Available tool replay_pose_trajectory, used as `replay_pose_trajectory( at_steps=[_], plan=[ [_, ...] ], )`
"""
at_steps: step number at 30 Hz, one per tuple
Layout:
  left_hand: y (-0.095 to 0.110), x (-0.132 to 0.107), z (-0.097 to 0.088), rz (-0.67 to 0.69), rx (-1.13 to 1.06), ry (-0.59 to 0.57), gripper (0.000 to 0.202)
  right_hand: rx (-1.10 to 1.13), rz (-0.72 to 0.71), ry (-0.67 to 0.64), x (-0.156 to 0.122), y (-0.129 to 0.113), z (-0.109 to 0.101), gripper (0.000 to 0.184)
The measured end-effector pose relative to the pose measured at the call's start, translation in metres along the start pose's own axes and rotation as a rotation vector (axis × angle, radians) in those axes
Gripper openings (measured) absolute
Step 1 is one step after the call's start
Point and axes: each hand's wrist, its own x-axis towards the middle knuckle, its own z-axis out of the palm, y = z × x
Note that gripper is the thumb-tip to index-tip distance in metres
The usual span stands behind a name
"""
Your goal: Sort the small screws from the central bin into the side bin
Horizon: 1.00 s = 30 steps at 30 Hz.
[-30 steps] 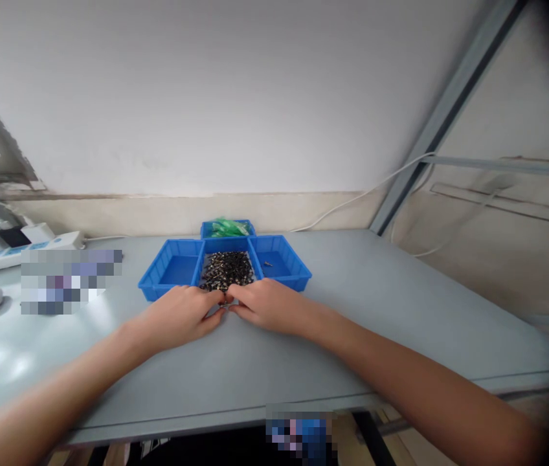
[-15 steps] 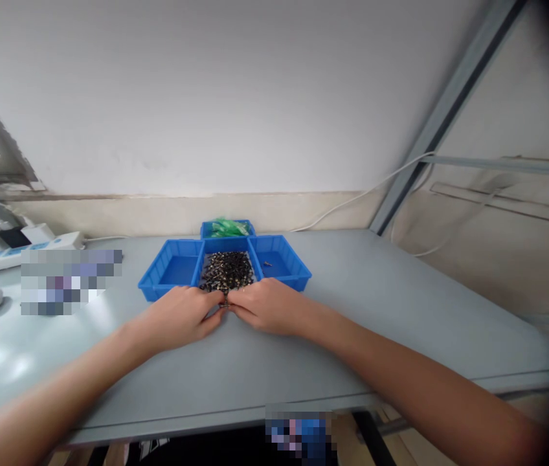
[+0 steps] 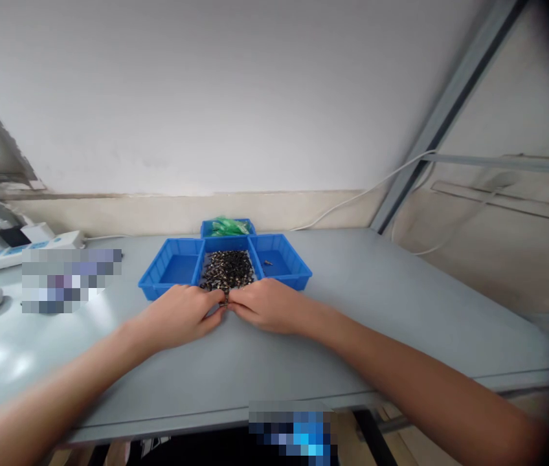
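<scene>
Head view: left hand and right hand fingers pinch one tiny dark part beside blue trays.

Mid-frame, the trays are bright blue; the small parts in the middle one are black flecked with silver. The bags just above are green. The table is pale grey, the wall white, the power strip at left white with light blue.

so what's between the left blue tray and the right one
Head view: a middle tray heaped with small dark parts, flanked by the left tray and right tray.
</scene>
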Motion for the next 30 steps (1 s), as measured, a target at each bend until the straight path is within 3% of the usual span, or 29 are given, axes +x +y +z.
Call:
replay_pose_trajectory(
  at_steps=[30],
  plan=[
    [-0.0003, 0.0011, -0.0016, 0.001, 0.019, 0.018, 0.023, -0.022, -0.011, 0.024, 0.0008, 0.001, 0.0021, 0.025]
  ],
)
